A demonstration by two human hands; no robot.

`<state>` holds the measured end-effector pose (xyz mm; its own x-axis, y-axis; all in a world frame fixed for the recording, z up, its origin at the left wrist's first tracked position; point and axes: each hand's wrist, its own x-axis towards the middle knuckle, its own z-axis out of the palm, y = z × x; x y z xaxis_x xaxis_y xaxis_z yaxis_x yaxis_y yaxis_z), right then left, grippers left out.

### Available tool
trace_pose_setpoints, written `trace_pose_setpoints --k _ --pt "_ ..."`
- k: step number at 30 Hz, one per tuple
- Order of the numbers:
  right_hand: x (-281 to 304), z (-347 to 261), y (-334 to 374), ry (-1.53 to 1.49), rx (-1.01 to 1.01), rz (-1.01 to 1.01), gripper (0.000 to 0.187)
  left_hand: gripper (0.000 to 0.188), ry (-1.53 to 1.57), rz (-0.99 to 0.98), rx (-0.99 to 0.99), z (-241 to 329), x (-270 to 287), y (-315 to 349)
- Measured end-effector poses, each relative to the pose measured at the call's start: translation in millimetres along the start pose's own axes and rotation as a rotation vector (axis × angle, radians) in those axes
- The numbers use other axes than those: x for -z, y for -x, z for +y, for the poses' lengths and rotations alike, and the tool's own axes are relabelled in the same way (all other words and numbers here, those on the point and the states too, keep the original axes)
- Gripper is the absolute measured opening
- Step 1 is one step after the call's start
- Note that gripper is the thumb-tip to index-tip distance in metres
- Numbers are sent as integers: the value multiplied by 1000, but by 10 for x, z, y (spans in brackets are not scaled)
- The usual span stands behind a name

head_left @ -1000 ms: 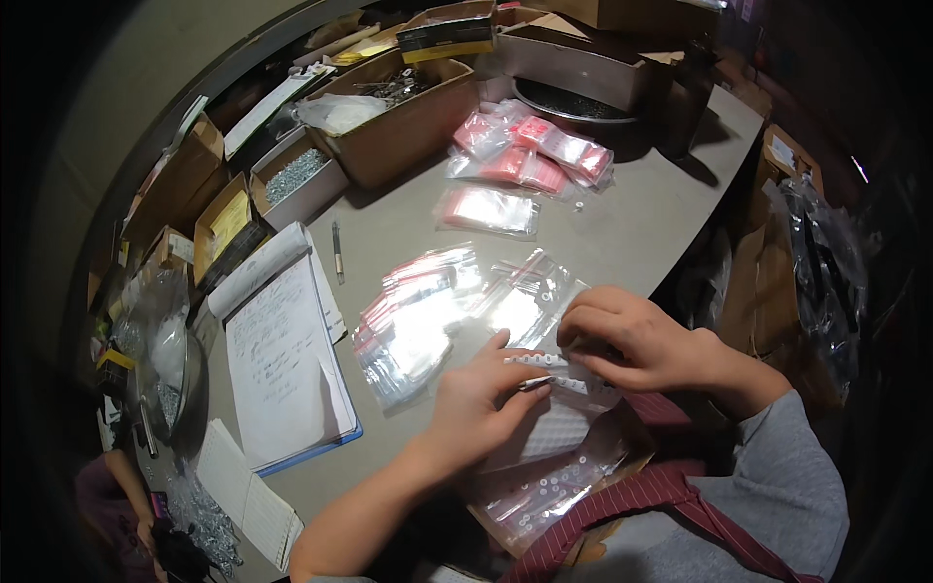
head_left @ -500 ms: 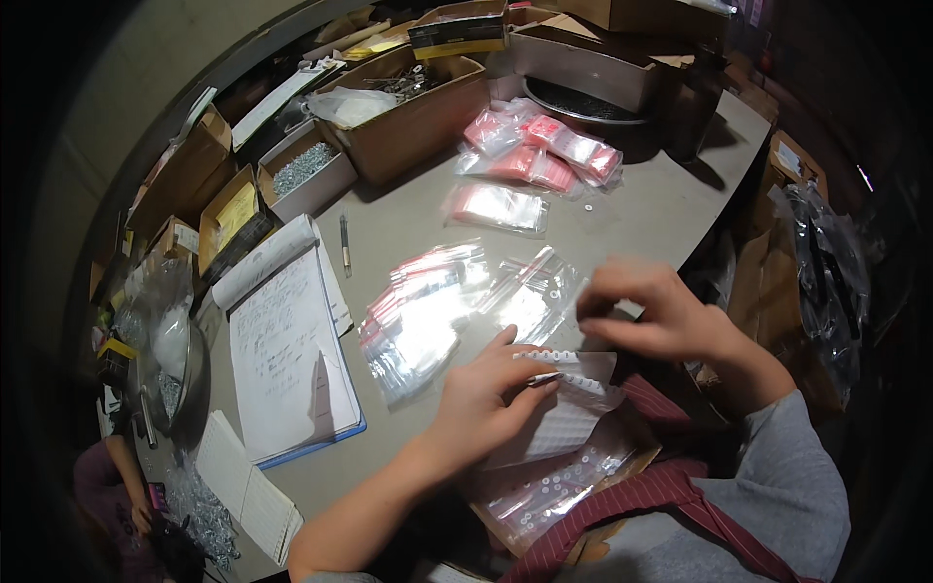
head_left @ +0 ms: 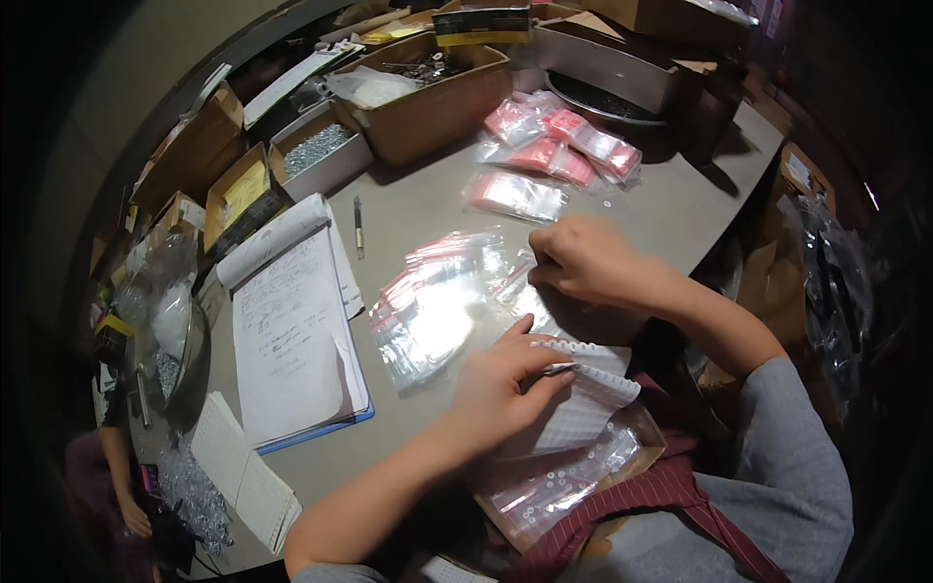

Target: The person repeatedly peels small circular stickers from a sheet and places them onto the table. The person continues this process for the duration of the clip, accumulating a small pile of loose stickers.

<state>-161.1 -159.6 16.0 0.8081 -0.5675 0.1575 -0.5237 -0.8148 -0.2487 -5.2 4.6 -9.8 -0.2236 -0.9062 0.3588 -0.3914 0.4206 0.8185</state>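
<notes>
My left hand (head_left: pixel 491 389) pinches the edge of a white ridged sheet (head_left: pixel 569 413) with scalloped borders, its thumb on top. Beneath the sheet is a shallow cardboard box (head_left: pixel 653 457) holding clear bags (head_left: pixel 544 496) with small white washers in them. My right hand (head_left: pixel 593 260) is closed, its fingertips over a clear zip bag (head_left: pixel 512 284) on the table. Whatever those fingertips hold is too small or hidden to make out. To the left of that bag, a fanned pile of clear zip bags with red seal lines (head_left: pixel 428 306) lies flat.
Packs of red-lined bags (head_left: pixel 554 151) lie farther back, near one loose washer (head_left: pixel 607 204). A clipboard with written sheets (head_left: pixel 292 340) and a pen (head_left: pixel 359 228) are on the left. Boxes of metal parts (head_left: pixel 423 107) line the back. Another person's hand (head_left: pixel 136 520) shows at lower left.
My right hand has moved left and away from me, from beside the sheet to over the zip bag. My left hand keeps its hold on the sheet. The whole view has shifted slightly.
</notes>
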Motion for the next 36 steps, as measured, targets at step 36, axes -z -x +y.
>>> trace_pose_setpoints --k 36 --pt "761 1629 -210 -610 -375 -38 16 21 -50 -28 126 -32 37 30"
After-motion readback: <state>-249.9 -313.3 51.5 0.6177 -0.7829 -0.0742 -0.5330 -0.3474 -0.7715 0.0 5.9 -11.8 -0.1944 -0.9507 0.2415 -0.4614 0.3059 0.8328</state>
